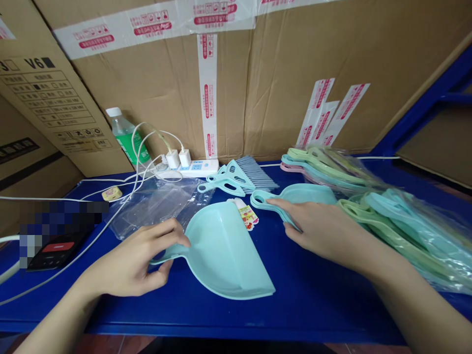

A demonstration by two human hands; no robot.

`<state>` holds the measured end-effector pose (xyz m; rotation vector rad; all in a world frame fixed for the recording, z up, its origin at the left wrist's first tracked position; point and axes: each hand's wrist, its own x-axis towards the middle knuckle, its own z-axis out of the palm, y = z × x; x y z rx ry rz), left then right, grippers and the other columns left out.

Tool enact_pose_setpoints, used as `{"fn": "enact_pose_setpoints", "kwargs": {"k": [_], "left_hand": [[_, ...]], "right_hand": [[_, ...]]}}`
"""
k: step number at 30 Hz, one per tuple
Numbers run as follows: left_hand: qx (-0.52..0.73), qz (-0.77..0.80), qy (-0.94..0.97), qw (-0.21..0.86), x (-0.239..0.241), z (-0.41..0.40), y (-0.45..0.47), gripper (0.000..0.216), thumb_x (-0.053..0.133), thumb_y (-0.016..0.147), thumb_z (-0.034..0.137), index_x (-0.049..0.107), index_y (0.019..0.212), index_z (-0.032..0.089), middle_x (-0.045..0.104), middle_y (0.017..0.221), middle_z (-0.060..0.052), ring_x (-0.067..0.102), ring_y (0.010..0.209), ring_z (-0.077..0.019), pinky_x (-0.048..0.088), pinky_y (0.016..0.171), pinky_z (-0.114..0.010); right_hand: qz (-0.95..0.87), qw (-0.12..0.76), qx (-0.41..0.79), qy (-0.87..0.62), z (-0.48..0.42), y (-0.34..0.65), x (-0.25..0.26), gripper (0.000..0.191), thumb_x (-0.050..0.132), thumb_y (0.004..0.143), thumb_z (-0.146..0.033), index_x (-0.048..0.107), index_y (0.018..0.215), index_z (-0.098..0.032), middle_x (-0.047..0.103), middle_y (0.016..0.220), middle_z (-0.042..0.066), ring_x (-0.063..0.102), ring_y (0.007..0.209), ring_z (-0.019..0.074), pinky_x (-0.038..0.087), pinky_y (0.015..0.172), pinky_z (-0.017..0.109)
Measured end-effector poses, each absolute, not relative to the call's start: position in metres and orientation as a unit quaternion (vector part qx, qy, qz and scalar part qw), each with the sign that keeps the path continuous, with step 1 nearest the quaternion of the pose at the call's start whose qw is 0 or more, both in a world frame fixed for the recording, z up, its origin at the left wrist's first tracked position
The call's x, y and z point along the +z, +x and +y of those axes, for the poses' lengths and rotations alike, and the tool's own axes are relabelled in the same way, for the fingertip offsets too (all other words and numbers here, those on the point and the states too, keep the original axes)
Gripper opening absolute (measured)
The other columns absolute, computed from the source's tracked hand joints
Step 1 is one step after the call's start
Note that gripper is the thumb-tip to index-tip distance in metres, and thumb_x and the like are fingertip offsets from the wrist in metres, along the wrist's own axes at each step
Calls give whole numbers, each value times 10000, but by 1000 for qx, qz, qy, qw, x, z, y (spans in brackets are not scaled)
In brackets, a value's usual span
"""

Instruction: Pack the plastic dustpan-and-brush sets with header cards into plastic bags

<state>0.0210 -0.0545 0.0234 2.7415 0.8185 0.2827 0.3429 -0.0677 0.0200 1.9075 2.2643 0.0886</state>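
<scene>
- Pinching the handle of a pale blue dustpan, the left hand has its fingers curled over the top and its thumb underneath.
- That dustpan lies flat on the blue table, near the front edge, handle pointing left and mouth to the right.
- Right hand rests palm down with fingers spread on a second dustpan, its fingertips touching the looped handle; nothing is pinched.
- Second dustpan sits just behind and right of the first, apart from it.
- Between the two pans lies a small printed label.
- Behind them lies a blue brush, bristles toward the right.
- At right, a heap of bagged sets in green, blue and pink stretches along the table.
- Left of the first pan lie clear bags, a power strip with chargers and white cables, a green bottle and a phone.
- Taped cardboard boxes stand behind everything.
</scene>
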Motion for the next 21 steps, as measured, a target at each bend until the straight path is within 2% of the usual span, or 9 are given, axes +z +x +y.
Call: {"fn": "enact_pose_setpoints", "kwargs": {"k": [4,12,18,21], "left_hand": [[98,286,945,124,23,-54,22,429,409,741,69,596,1094,226,601,995,-25,623,835,-156,515,726,-262],[97,282,949,101,20,-51,22,384,398,806,80,585,1110,223,609,1032,-38,636,879,-168,526,751,-280],[92,278,953,81,21,-51,22,377,376,865,93,571,1161,222,619,1065,-53,649,931,-181,541,791,-293],[85,279,953,77,20,-50,22,369,373,873,100,572,1163,216,619,1076,-61,653,939,-187,547,796,-299]], "right_hand": [[762,81,41,641,-67,345,21,475,555,920,-244,549,1390,-179,737,1142,116,715,973,328,519,670,364],[790,-20,68,609,-62,353,11,482,570,915,-298,560,1381,-177,759,1081,99,738,874,321,563,611,385],[795,-26,70,602,-59,354,2,480,568,925,-353,572,1381,-203,726,1172,117,725,950,317,584,709,395],[796,-35,73,599,-58,353,0,462,532,942,-366,585,1366,-190,726,1172,118,726,946,317,580,705,394]]}}
